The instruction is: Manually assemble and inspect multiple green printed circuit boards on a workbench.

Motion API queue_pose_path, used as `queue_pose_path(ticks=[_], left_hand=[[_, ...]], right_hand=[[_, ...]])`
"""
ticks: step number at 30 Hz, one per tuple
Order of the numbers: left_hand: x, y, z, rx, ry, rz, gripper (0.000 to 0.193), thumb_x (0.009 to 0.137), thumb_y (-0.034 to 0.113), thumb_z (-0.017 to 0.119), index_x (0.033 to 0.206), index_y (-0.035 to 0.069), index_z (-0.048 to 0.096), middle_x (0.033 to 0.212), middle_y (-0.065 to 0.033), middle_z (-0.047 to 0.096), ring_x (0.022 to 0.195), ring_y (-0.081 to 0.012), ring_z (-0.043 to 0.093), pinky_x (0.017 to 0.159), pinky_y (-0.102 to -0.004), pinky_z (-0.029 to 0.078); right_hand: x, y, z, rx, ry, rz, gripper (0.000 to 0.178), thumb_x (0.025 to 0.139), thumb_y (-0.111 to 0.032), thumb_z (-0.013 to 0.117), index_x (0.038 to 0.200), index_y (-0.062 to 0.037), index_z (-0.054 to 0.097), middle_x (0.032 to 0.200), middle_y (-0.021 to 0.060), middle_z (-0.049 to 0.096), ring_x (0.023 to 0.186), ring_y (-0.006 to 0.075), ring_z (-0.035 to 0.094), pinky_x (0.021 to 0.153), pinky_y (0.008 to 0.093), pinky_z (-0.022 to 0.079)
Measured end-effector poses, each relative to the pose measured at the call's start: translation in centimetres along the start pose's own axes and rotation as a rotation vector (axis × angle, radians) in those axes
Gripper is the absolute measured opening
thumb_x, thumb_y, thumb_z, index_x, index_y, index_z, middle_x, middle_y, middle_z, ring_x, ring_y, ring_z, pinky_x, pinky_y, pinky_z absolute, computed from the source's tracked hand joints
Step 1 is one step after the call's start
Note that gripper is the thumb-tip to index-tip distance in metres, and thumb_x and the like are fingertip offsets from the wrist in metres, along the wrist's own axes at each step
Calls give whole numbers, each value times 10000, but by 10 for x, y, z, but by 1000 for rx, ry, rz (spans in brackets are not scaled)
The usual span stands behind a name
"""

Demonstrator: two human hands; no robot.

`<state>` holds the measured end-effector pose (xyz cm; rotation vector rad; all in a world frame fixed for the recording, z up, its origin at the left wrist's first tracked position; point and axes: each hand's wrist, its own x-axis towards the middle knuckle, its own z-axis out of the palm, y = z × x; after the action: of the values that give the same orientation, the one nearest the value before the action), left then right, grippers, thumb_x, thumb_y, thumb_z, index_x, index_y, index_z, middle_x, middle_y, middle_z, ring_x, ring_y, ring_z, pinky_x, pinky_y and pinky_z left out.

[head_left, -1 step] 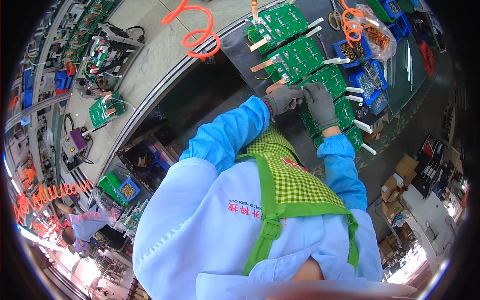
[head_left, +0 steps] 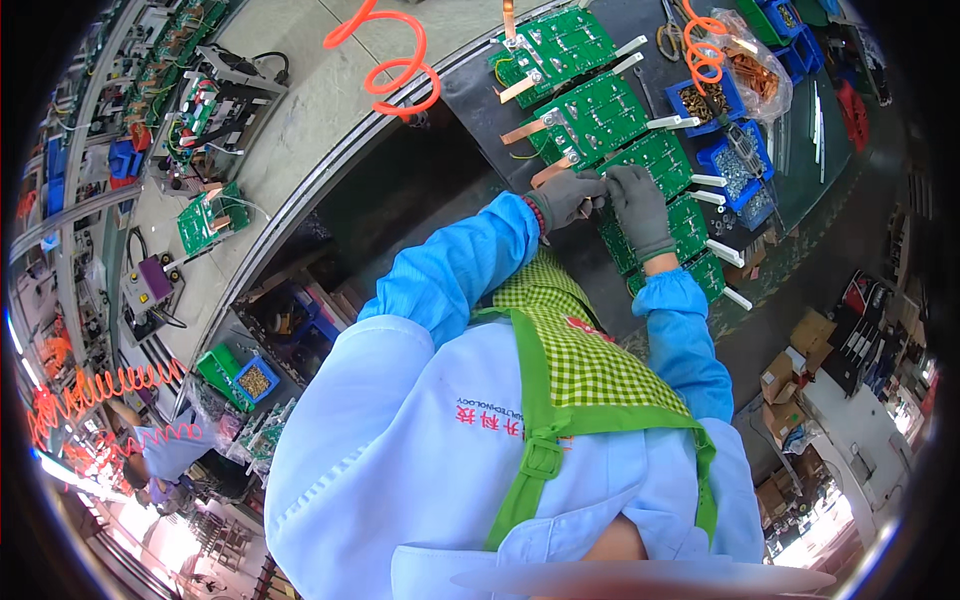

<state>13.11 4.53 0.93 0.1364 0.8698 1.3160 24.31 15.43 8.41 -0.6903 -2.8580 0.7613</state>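
Several green circuit boards (head_left: pixel 590 115) lie in a row on the dark bench, with copper strips (head_left: pixel 524 131) at their left ends and white posts (head_left: pixel 710 181) along their right. My left hand (head_left: pixel 570 198), in a grey glove, is closed with its fingers pinched at the left edge of the middle board (head_left: pixel 655 160). Close against it, my right hand (head_left: pixel 640 208), gloved alike, reaches over the boards with its fingertips pressed together. Whatever the fingertips hold is hidden by the gloves. A copper strip (head_left: pixel 550 174) juts out just beyond my left hand.
Right of the boards stand blue bins of brass-coloured parts (head_left: pixel 703 102) and silver screws (head_left: pixel 735 172), with a power screwdriver (head_left: pixel 745 150) over them. Pliers (head_left: pixel 669 38) lie beyond. Orange coiled hoses (head_left: pixel 405 75) hang overhead. Another person (head_left: pixel 180 450) is at the far left.
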Motion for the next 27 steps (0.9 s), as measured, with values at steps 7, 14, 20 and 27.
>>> queue_pose_path(ticks=[7,14,20,27], left_hand=[[0,4,6,-102,90,-64,89,881,105,578,907,20,579,769,-52,546,605,-63,515,437,-170,357],[-1,4,4,-88,89,-89,134,898,109,543,911,-11,603,792,-43,532,602,-64,497,461,-174,360],[0,0,1,-33,19,-18,100,877,103,565,900,10,593,769,-39,538,594,-66,502,459,-176,362],[-2,1,6,-92,92,-66,88,869,101,592,908,23,587,744,-52,553,554,-67,491,446,-181,355]], right_hand=[[3,2,4,110,70,58,152,875,-182,562,983,-80,595,911,145,581,857,346,580,720,421,480],[-1,4,4,38,64,-2,163,864,-181,579,984,-72,589,932,146,589,866,336,586,730,416,483],[0,2,5,79,78,2,148,844,-159,594,962,-70,590,926,138,589,860,336,588,728,415,484],[11,1,0,42,-69,92,157,795,-150,630,928,-68,612,926,131,601,851,316,602,732,407,488]])
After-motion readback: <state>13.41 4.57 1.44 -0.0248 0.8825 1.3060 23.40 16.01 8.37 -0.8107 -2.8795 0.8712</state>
